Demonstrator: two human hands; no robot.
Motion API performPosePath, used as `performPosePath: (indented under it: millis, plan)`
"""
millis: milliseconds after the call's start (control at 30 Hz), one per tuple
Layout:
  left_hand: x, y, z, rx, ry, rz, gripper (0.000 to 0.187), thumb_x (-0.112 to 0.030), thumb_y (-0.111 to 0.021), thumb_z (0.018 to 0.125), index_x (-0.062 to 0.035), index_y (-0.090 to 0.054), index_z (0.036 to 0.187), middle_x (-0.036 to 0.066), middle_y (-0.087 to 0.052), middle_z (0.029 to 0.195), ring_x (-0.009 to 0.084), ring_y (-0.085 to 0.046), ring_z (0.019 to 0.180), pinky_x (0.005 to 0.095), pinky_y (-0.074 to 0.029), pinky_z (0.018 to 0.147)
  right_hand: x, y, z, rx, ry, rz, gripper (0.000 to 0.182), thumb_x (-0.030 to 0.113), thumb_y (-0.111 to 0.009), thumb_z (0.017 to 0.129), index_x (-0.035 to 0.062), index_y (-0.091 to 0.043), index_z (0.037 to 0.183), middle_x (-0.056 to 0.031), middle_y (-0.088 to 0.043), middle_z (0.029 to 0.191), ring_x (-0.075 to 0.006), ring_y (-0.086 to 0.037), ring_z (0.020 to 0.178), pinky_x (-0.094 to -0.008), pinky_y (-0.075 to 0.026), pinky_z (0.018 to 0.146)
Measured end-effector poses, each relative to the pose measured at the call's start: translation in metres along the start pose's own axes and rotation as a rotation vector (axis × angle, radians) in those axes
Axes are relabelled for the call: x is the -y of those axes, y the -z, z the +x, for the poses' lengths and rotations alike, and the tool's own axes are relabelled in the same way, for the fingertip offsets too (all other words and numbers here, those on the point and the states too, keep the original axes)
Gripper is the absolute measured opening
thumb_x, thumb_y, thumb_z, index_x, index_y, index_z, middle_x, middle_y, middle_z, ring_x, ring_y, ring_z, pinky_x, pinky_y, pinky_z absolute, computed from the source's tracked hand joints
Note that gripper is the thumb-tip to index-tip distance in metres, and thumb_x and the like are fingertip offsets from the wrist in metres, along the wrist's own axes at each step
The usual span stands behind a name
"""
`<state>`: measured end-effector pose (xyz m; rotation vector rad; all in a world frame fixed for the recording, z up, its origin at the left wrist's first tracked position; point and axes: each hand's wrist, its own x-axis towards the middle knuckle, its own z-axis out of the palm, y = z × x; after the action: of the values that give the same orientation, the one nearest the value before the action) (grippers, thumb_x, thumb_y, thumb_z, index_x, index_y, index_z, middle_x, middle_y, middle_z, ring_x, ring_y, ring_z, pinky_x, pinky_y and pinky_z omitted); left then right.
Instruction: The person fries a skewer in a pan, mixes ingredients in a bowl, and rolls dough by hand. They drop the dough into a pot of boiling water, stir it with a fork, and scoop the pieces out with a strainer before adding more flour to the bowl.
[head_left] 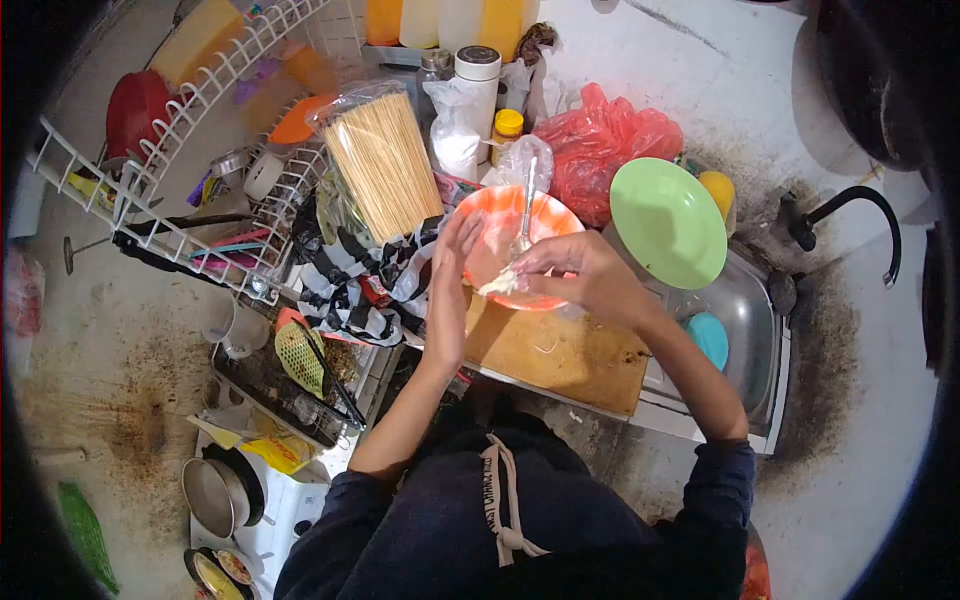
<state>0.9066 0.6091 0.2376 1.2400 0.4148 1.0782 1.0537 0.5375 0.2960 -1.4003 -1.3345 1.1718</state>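
While the orange bowl (500, 235) sits tilted above the wooden cutting board (560, 355), I see the left hand (452, 262) cupped flat against its rim; the right hand (575, 272) pinches pale shredded food (500, 284) at the bowl's lip; a metal fork (524, 215) rests inside; a green plate (668, 222) stands just beside.

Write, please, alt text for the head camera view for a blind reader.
Seen from above, a person's left hand steadies an orange bowl over a wooden cutting board, while the right hand touches pale food at its rim. A fork stands in the bowl; a green plate lies beside it.
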Motion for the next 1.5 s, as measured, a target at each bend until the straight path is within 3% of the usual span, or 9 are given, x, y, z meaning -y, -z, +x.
performPosePath:
  millis: [200, 333, 400, 467, 600, 867, 1100, 1167, 1500]
  plan:
    - [0.001, 0.005, -0.008, -0.116, 0.056, -0.256, 0.054, -0.038, -0.022, 0.089, -0.0001, -0.028, 0.127, 0.016, -0.032, 0.130, 0.0236, -0.024, 0.124, 0.0349, -0.013, 0.103, 0.003, -0.021, 0.006, -0.054, 0.141, -0.225, 0.016, 0.010, -0.063, 0.072, 0.0010, -0.061, 0.085, -0.0053, -0.061, 0.083, -0.0094, -0.056, 0.076, -0.0214, -0.042, 0.067]
    - [-0.015, 0.009, -0.019, -0.267, -0.251, -0.242, 0.054, -0.037, -0.026, 0.087, -0.0003, -0.026, 0.128, 0.017, -0.030, 0.131, 0.0232, -0.023, 0.125, 0.0351, -0.011, 0.104, 0.001, -0.025, 0.004, -0.058, 0.305, -0.219, 0.013, 0.010, -0.064, 0.071, 0.0010, -0.061, 0.079, -0.0025, -0.060, 0.081, -0.0103, -0.055, 0.074, -0.0245, -0.042, 0.063]
    - [-0.028, 0.004, -0.013, -0.144, -0.145, -0.470, 0.058, -0.039, -0.027, 0.086, -0.0003, -0.023, 0.129, 0.016, -0.028, 0.133, 0.0234, -0.021, 0.126, 0.0361, -0.013, 0.104, 0.003, -0.032, 0.002, -0.044, 0.382, -0.216, 0.012, 0.011, -0.064, 0.070, 0.0015, -0.061, 0.078, -0.0026, -0.060, 0.082, -0.0113, -0.056, 0.074, -0.0256, -0.042, 0.061]
    - [-0.037, -0.004, -0.007, 0.109, 0.259, -1.151, 0.059, -0.039, -0.027, 0.086, -0.0009, -0.020, 0.130, 0.014, -0.026, 0.134, 0.0235, -0.019, 0.127, 0.0364, -0.013, 0.104, 0.015, -0.039, -0.001, -0.004, 0.300, -0.258, 0.009, 0.007, -0.066, 0.068, 0.0034, -0.063, 0.075, -0.0031, -0.057, 0.087, -0.0089, -0.052, 0.067, -0.0221, -0.040, 0.058]
    - [-0.029, -0.010, -0.007, 0.155, 0.342, -1.407, 0.055, -0.036, -0.029, 0.087, -0.0040, -0.019, 0.131, 0.011, -0.028, 0.134, 0.0217, -0.019, 0.127, 0.0369, -0.016, 0.103, 0.022, -0.046, -0.006, -0.107, 0.453, -0.559, 0.013, 0.008, -0.068, 0.064, 0.0030, -0.063, 0.075, -0.0055, -0.053, 0.084, -0.0140, -0.053, 0.064, -0.0247, -0.042, 0.059]
    - [-0.013, -0.003, -0.008, 0.145, 0.364, -1.513, 0.046, -0.028, -0.030, 0.088, -0.0061, -0.027, 0.129, 0.005, -0.033, 0.132, 0.0175, -0.026, 0.124, 0.0368, -0.023, 0.101, 0.034, -0.052, -0.021, -0.294, 0.625, -1.081, 0.032, 0.017, -0.071, 0.056, 0.0068, -0.062, 0.086, -0.0071, -0.051, 0.087, -0.0216, -0.050, 0.082, -0.0324, -0.043, 0.069]
    - [-0.016, -0.013, -0.020, 0.056, 0.359, -1.236, 0.047, -0.033, -0.029, 0.088, -0.0096, -0.028, 0.129, 0.007, -0.033, 0.131, 0.0192, -0.026, 0.124, 0.0354, -0.021, 0.101, 0.032, -0.076, -0.004, -0.301, 0.672, -0.836, 0.055, 0.030, -0.055, 0.072, 0.0047, -0.041, 0.119, -0.0161, -0.040, 0.120, -0.0346, -0.036, 0.113, -0.0440, -0.027, 0.094]
    - [-0.010, -0.023, -0.033, 0.077, 0.364, -1.124, 0.047, -0.034, -0.030, 0.088, -0.0115, -0.027, 0.130, 0.008, -0.034, 0.130, 0.0195, -0.028, 0.123, 0.0353, -0.023, 0.100, 0.026, -0.084, 0.011, -0.335, 0.592, -1.077, 0.066, 0.049, -0.036, 0.081, 0.0071, -0.026, 0.130, -0.0182, -0.024, 0.133, -0.0341, -0.029, 0.120, -0.0483, -0.019, 0.097]
    - [-0.020, -0.033, -0.033, 0.007, 0.370, -0.975, 0.051, -0.037, -0.027, 0.090, -0.0070, -0.024, 0.130, 0.007, -0.034, 0.130, 0.0200, -0.031, 0.120, 0.0337, -0.023, 0.101, -0.003, -0.073, 0.007, -0.481, 0.483, -0.665, 0.070, 0.048, -0.028, 0.083, -0.0014, -0.018, 0.131, -0.0199, -0.011, 0.138, -0.0345, -0.010, 0.127, -0.0482, -0.002, 0.101]
